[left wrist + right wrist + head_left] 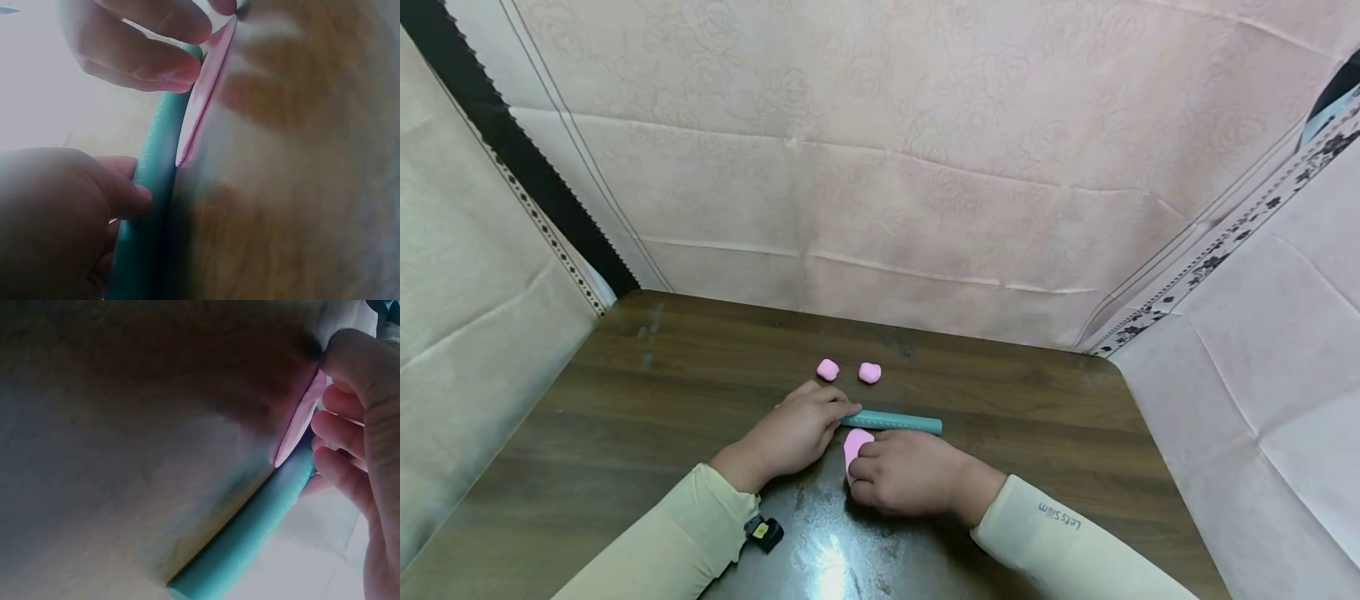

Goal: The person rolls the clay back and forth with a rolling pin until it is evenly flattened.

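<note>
A flattened pink piece of clay (854, 443) lies on the table in front of a teal rolling rod (898, 422) with fine tick marks along its side. My left hand (801, 425) holds the rod near its left end, thumb (134, 197) on the near side. Over the right part of the clay, my right hand (913, 472) curls its fingers and pinches the edge between thumb (350, 359) and fingers. In the right wrist view the clay (299, 428) appears as a thin sheet beside the rod, partly covered by that hand.
Two small pink lumps (827, 370) sit behind the rod on the brown wooden table (1015, 392). Patterned pale cloth (880, 183) hangs behind the table and along both sides. A glossy patch (820, 533) reflects light at the near edge.
</note>
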A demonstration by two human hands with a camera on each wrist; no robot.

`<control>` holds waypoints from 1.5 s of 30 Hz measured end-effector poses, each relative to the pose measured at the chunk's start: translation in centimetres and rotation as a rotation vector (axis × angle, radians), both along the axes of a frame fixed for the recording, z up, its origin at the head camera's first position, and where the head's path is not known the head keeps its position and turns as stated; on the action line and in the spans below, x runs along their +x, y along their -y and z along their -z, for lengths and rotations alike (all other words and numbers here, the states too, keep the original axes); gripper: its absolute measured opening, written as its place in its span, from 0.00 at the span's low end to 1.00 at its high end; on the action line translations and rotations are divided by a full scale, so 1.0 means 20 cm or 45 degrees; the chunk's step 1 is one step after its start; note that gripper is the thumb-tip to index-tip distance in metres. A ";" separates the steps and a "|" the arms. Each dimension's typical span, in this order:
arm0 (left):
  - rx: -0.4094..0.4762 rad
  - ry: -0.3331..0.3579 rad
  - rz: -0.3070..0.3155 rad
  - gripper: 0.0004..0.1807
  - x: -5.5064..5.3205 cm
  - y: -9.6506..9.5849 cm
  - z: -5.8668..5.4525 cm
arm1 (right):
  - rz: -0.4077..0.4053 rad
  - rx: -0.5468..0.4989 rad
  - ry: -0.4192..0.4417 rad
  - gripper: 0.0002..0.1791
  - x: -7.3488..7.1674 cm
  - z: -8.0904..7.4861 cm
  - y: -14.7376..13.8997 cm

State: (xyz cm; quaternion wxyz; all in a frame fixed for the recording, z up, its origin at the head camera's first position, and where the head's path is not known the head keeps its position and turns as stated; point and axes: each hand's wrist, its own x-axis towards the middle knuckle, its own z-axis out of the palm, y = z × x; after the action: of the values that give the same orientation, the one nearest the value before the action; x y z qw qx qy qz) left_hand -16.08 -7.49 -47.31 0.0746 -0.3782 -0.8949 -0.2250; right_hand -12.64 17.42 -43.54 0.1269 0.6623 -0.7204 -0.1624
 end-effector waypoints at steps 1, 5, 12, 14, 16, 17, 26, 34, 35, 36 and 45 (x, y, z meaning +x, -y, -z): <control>0.000 -0.008 0.000 0.18 0.00 0.00 0.00 | -0.005 -0.010 0.000 0.09 0.00 0.00 0.00; 0.000 0.003 -0.005 0.18 0.01 0.00 -0.01 | -0.023 -0.051 -0.012 0.09 0.00 0.01 0.01; -0.014 0.015 -0.013 0.18 0.00 0.00 0.00 | 0.027 -0.114 0.075 0.03 0.00 0.04 0.01; -0.013 0.018 -0.009 0.18 0.00 0.00 0.00 | 0.076 -0.145 0.193 0.00 -0.01 0.04 0.00; -0.011 0.024 -0.006 0.18 -0.01 0.00 0.01 | 0.116 -0.175 0.325 0.02 -0.02 0.04 -0.01; -0.011 0.028 -0.005 0.18 -0.01 0.00 0.01 | 0.132 -0.191 0.389 0.02 -0.02 0.04 -0.01; -0.014 0.024 -0.007 0.18 -0.01 -0.01 0.00 | 0.135 -0.306 0.411 0.04 -0.05 0.05 -0.04; -0.020 0.032 -0.008 0.18 0.00 -0.01 0.00 | 0.188 -0.307 0.433 0.11 -0.05 0.06 -0.04; -0.020 0.034 -0.007 0.18 0.00 -0.01 0.00 | 0.200 -0.304 0.446 0.12 -0.05 0.07 -0.03; -0.020 0.032 -0.007 0.18 0.00 0.00 0.00 | 0.212 -0.298 0.456 0.13 -0.05 0.07 -0.03; -0.009 0.035 -0.006 0.18 0.01 -0.01 -0.02 | 0.258 -0.293 0.399 0.06 -0.04 0.07 -0.01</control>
State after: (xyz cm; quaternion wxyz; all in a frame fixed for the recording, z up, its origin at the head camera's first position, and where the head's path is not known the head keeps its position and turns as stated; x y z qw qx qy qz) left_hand -15.98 -7.35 -46.98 0.0616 -0.3732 -0.8975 -0.2268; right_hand -13.44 17.57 -44.92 0.0711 0.5848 -0.8079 0.0142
